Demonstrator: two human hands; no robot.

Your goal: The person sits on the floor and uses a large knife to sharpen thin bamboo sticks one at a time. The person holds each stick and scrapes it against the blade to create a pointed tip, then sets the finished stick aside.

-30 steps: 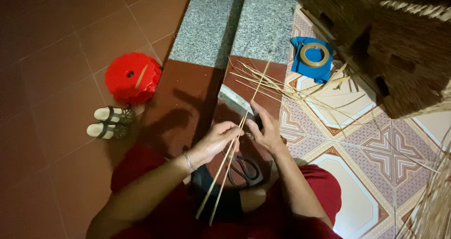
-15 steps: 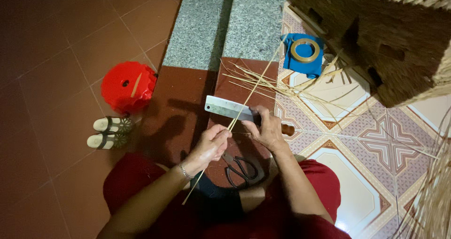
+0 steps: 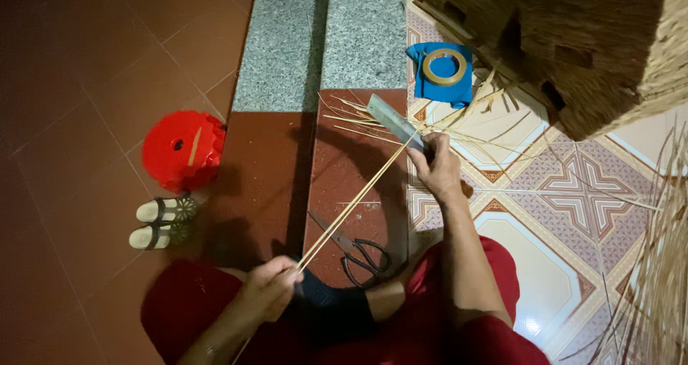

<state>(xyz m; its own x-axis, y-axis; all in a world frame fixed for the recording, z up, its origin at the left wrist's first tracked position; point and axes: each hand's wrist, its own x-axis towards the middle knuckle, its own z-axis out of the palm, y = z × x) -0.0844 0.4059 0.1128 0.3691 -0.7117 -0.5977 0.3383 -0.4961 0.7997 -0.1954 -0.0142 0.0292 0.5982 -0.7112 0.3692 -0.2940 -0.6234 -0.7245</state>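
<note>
My right hand grips the handle of a broad-bladed knife, blade pointing up and left over the step. A long thin bamboo strip runs diagonally from the blade down to my left hand, which pinches its lower end near my lap. Black-handled scissors lie on the dark red step between my hands. Several loose thin strips lie scattered by the blade.
A red plastic stool stands at left with a pair of sandals below it. A tape roll rests on a blue cloth. Woven straw structure fills the upper right; loose straw at right edge.
My left hand has pulled back toward my lap, drawing the strip down along the blade. My right hand with the knife has shifted right and the blade now points up-left.
</note>
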